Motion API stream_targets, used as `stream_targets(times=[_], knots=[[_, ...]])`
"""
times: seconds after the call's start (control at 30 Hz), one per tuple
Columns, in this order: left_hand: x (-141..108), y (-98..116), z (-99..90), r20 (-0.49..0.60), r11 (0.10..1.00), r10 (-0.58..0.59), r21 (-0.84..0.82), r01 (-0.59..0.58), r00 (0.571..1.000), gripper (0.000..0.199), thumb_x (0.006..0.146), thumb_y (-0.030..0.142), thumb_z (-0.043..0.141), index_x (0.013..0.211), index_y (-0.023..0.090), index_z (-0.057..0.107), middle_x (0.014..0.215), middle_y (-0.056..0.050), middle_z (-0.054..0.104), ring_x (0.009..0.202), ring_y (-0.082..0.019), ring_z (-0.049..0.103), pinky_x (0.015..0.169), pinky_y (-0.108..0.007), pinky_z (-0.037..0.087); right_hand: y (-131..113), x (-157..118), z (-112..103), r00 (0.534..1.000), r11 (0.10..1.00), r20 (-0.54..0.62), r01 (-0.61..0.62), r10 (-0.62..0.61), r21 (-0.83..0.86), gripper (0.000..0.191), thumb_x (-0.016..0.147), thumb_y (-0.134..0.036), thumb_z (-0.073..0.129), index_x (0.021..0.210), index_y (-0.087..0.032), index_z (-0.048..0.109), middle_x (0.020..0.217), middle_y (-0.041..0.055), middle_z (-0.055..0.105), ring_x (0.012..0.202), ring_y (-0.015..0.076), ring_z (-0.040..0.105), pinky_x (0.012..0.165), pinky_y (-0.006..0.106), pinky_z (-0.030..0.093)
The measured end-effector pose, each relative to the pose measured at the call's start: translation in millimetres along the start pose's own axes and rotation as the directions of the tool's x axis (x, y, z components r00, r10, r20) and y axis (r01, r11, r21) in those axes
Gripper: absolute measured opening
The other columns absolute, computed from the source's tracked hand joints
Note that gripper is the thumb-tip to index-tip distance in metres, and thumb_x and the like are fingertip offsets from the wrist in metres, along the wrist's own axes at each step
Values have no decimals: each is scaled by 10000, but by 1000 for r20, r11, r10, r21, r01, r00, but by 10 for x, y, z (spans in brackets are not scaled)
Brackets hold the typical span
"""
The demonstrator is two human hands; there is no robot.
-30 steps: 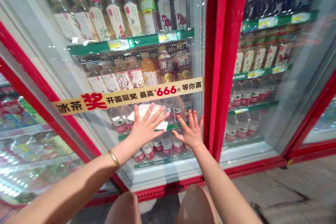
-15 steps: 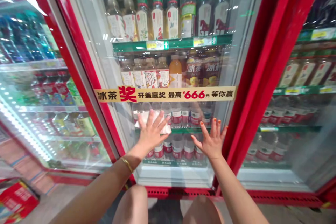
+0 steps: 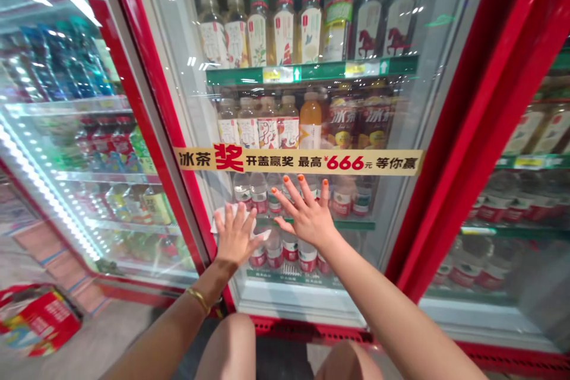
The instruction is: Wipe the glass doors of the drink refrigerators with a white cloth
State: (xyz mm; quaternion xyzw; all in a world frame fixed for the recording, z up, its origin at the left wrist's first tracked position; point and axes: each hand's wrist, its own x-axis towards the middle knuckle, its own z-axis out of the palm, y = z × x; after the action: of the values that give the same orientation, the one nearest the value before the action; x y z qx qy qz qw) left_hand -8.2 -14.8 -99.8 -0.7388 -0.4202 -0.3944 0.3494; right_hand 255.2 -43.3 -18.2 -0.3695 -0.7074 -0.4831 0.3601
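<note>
The left hand (image 3: pixel 236 237) sits low and centre-left on the glass door (image 3: pixel 200 71) of a drinks fridge, its palm flat and its fingers fanned upward. The white cloth (image 3: pixel 221 219) is there because that palm pins it to the glass: nothing pinches it, and its edges show at either side of the hand, just below the yellow banner (image 3: pixel 298 160) stuck across the door. So the left grip is apart, with the fingers spread rather than clamped, and the pressure alone keeps the cloth up.

The right arm (image 3: pixel 392 309) rises from the lower right and reaches in towards the centre, with the wrist bent back. The right hand (image 3: pixel 309 217) stands just beside the left, up against the banner's lower edge. It holds nothing, and its grip is also wide apart, with the orange-painted fingertips (image 3: pixel 300 178) pointing up and to the left. Whether they touch the glass is hard to tell.

A gold bangle (image 3: pixel 198 300) circles the left wrist. Behind the glass, bottled teas (image 3: pixel 285 29) and water bottles (image 3: pixel 258 193) stand in rows on shelves, labels facing out. A red door frame (image 3: pixel 152 113) runs along the left of the door, and a red bag (image 3: pixel 44 320) lies on the floor at lower left.
</note>
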Motion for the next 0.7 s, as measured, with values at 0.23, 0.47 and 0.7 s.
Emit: stream_targets(times=[0.23,0.47,0.7], knots=[[379,186,-32,-65,984,-176,-13,175,982,834,1077,662,413,1777,304,133,1878,-105,5,1716,-427,-183,1330,-793,-60,42,-59,28,1000,1000,-6,18,-17,11,881,1027,-697,567,1758,-287,293,1819,77,326,1749,323,-83,1341,742,-168],[-111,199,30,-41,997,-75,26,76,996,811,1072,437,525,1771,346,126,1862,-63,161,1735,-352,-132,1367,-734,-60,17,-39,40,1000,1000,-9,6,-6,8,904,1019,-704,583,1761,-298,266,1805,72,360,1753,309,-49,1353,738,-147],[422,339,-53,-12,994,-101,-38,101,995,752,1086,518,493,1761,385,188,1875,-16,74,1726,-379,-159,1344,-766,-100,39,-66,24,1000,1000,-22,6,-6,14,899,1021,-709,572,1761,-302,265,1811,83,343,1753,316,-13,1357,726,-139]])
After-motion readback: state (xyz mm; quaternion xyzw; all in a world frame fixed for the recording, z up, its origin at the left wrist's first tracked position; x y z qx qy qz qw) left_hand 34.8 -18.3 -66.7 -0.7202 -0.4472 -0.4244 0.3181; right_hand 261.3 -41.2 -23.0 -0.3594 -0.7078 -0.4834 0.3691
